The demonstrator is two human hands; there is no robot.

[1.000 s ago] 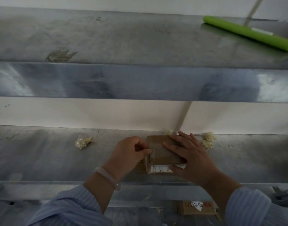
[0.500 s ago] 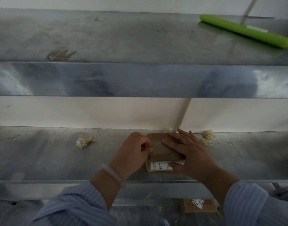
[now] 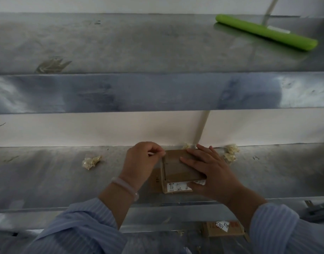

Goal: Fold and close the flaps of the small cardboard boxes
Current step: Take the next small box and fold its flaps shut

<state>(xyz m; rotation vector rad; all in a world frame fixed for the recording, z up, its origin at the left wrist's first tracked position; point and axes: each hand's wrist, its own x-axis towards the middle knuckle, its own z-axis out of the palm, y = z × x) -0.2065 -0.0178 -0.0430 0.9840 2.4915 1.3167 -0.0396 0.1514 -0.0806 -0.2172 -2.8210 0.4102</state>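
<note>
A small brown cardboard box [image 3: 177,169] with a white label on its near side sits on the lower metal shelf [image 3: 47,173]. My right hand [image 3: 210,171] lies flat on the box's top flap, fingers straight, thumb against the near side. My left hand [image 3: 141,162] is at the box's left edge with curled fingers, and its thumb and fingertips pinch the top left edge of the flap. A loose side flap lies flat on the shelf under my left wrist.
Crumpled bits of yellowish wrapping [image 3: 91,161] lie left of the box, with more wrapping [image 3: 231,153] to its right. A green roll [image 3: 265,32] rests on the upper shelf. Another labelled cardboard box [image 3: 223,229] sits below the shelf edge.
My left hand has slid up along the box's left edge toward the far corner. My right hand stays flat on the top flap. The box has not shifted.
</note>
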